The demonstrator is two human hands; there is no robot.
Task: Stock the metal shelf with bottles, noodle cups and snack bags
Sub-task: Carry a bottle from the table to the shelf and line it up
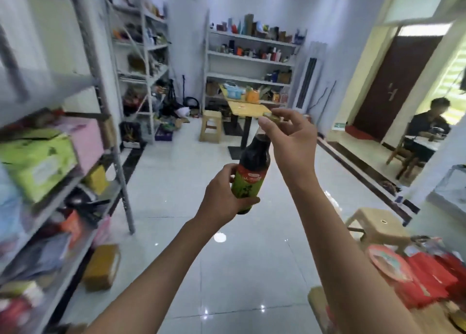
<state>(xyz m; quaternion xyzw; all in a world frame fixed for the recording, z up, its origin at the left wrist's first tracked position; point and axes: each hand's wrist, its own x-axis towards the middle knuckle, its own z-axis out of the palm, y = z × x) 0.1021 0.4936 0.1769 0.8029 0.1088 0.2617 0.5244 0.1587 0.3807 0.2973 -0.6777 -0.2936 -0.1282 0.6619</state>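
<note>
A dark bottle (pixel 252 167) with a green and red label is held upright in mid-air at the centre of the view. My left hand (pixel 222 195) grips its lower body around the label. My right hand (pixel 290 142) pinches the cap at the top of the neck with thumb and fingers. The metal shelf (pixel 118 162) stands along the left side, blurred, its levels crowded with boxes and bags. Red snack bags (pixel 428 278) lie at the bottom right.
A green box (pixel 37 164) and a pink box (pixel 85 142) sit on the left shelf. A wooden table (pixel 248 110) and stool (pixel 210 126) stand ahead, a second stool (pixel 378 225) at right. More shelves (pixel 249 58) line the back wall. A person sits by the doorway (pixel 426 129).
</note>
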